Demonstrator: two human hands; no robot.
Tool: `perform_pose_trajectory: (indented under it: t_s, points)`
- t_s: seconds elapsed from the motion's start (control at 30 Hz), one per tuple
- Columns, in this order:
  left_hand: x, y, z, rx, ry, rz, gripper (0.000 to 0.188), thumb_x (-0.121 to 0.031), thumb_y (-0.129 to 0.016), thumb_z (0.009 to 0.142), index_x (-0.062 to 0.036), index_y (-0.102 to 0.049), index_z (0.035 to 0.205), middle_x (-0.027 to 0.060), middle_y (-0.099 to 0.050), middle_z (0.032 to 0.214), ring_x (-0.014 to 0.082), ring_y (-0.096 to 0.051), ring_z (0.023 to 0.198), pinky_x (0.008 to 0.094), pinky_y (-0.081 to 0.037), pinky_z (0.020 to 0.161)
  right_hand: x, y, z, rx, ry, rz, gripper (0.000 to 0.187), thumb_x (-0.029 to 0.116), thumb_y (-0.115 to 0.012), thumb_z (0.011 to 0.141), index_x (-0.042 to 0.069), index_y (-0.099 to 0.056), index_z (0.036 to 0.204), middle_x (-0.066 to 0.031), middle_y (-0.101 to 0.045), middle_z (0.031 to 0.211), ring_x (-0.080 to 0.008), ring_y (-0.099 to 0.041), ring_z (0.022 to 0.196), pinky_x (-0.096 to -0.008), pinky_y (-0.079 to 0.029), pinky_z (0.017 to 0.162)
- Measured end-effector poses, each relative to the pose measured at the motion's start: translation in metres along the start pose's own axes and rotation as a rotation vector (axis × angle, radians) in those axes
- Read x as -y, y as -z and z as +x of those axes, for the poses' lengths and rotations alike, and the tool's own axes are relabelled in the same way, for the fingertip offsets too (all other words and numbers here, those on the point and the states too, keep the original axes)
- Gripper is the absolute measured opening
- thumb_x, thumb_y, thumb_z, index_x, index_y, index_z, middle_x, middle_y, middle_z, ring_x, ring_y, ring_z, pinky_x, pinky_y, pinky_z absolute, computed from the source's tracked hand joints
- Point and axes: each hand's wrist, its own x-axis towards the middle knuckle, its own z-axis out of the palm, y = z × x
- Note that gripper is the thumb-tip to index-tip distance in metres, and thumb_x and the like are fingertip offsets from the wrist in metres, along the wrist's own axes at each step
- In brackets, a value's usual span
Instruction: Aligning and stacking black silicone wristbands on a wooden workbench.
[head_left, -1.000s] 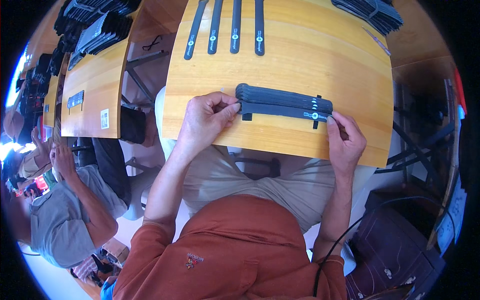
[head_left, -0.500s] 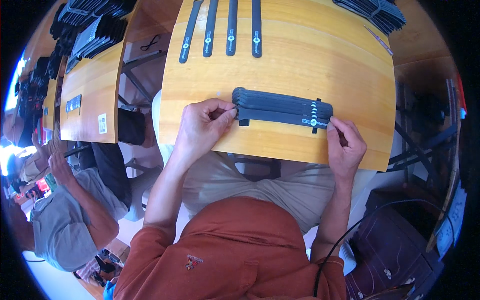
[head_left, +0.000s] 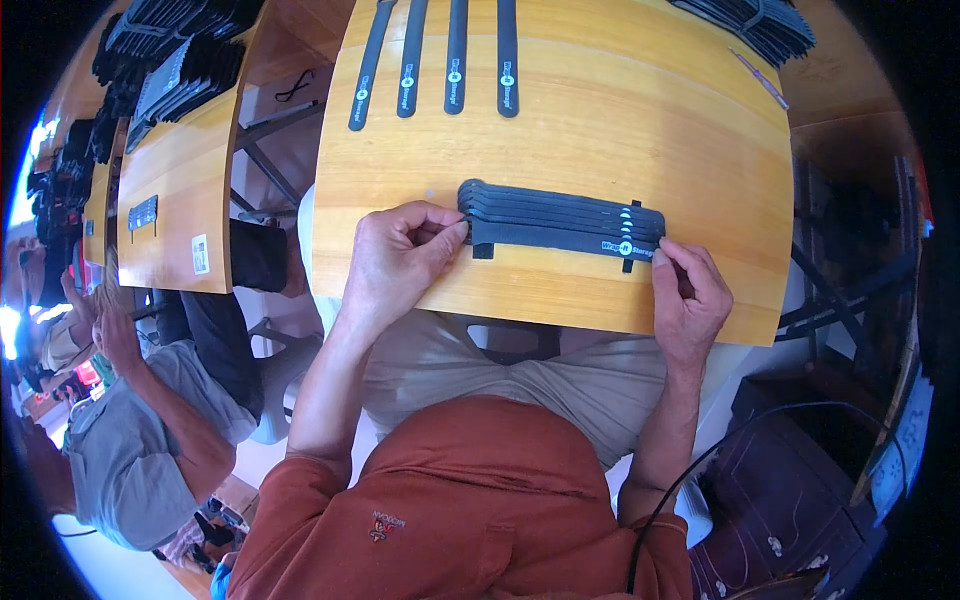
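Near the front of the wooden table lies a fanned stack of dark straps [head_left: 555, 220], overlapping in rows with a pale printed mark on each right end. Two short black strips stick out from under the stack, one near each end. My left hand [head_left: 400, 250] pinches the stack's left end between thumb and fingers. At the opposite end, my right hand [head_left: 692, 290] has its thumb and forefinger closed on the tip of the nearest strap. The other fingers of both hands are curled in.
Several single dark straps [head_left: 455, 60] lie spaced apart at the table's far left. A banded bundle of straps [head_left: 755, 25] and a thin pen-like tool [head_left: 760, 80] are at the far right. On the left, a co-worker [head_left: 150, 430] sits by another table [head_left: 180, 220].
The view has shifted slightly, so the table and straps sit a little differently. Both hands keep their hold on the stack's ends.
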Motion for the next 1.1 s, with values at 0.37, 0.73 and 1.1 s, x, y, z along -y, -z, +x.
perform_pose_trajectory:
  t_s: [0.37,0.73,1.1]
  points:
    - [0.0024,-0.0001,0.0013,-0.024,-0.021,0.001,0.010,-0.003,-0.074,0.094,0.0057,-0.075,0.099,0.0027,-0.070,0.073,0.0038,-0.060,0.062,0.0199,-0.049,0.057,-0.0018,-0.0020,0.0000,-0.028,-0.009,0.009,0.013,-0.001,-0.071,0.091,-0.003,-0.074,0.103,-0.0101,-0.070,0.089,-0.0124,-0.062,0.072,-0.0244,-0.048,0.062]
    - [0.0043,0.0000,0.0009,-0.022,-0.024,0.012,0.010,-0.004,-0.074,0.094,0.0046,-0.075,0.098,0.0007,-0.069,0.072,0.0023,-0.057,0.062,0.0198,-0.045,0.055,-0.0026,-0.0028,0.0008,-0.024,0.002,0.031,0.012,-0.002,-0.071,0.091,-0.004,-0.074,0.103,-0.0083,-0.069,0.088,-0.0108,-0.061,0.072,-0.0238,-0.047,0.061]
    - [0.0027,-0.0016,0.0006,-0.035,-0.017,0.052,0.011,-0.005,-0.075,0.093,0.0051,-0.075,0.098,0.0019,-0.071,0.074,0.0026,-0.059,0.064,0.0200,-0.047,0.057,-0.0033,-0.0014,0.0021,-0.015,0.011,0.020,0.013,-0.003,-0.072,0.091,-0.004,-0.074,0.104,-0.0085,-0.069,0.088,-0.0099,-0.060,0.072,-0.0231,-0.046,0.061]
